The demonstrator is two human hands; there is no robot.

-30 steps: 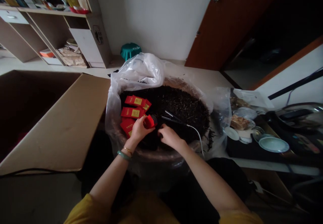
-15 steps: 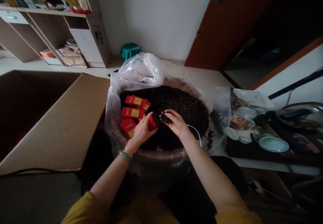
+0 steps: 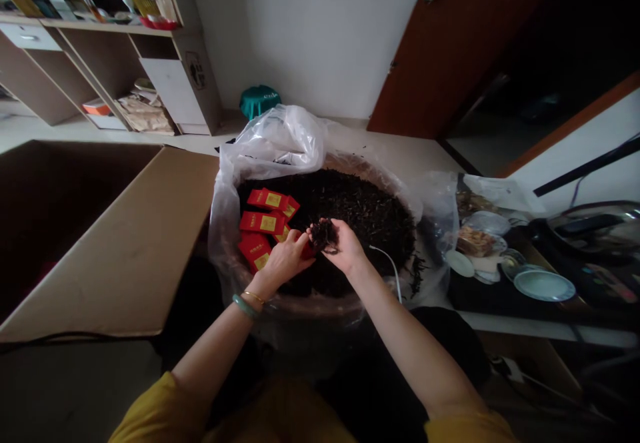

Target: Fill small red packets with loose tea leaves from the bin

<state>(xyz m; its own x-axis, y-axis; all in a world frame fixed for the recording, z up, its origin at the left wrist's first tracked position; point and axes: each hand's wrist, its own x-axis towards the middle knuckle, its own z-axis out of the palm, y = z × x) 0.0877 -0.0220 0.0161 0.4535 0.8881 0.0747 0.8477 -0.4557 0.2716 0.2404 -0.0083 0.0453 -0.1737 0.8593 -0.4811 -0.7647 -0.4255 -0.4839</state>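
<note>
A wide round container lined with a clear plastic bag (image 3: 225, 210) holds a heap of dark dried leaves (image 3: 373, 213), which look like tea. My left hand (image 3: 283, 262) is closed around a small red packet (image 3: 307, 251), mostly hidden by the fingers. Right beside it, my right hand (image 3: 347, 250) is turned up, cupping a clump of dark leaves (image 3: 325, 234) at the packet. Several red packets with gold labels (image 3: 257, 222) lie on the leaves at the left. A white cable or thin handle (image 3: 393, 266) curves up by my right forearm.
An open cardboard box (image 3: 125, 230) stands at the left. On the right, a low table carries a pale oval dish (image 3: 544, 284) and bagged goods (image 3: 475, 240). Behind are a teal covered bin (image 3: 259, 100), a desk (image 3: 173, 90) and a brown door (image 3: 450, 43).
My right hand has rolled palm up and moved slightly left, showing a bigger clump of leaves. My left fingers have drawn in around the red packet's top.
</note>
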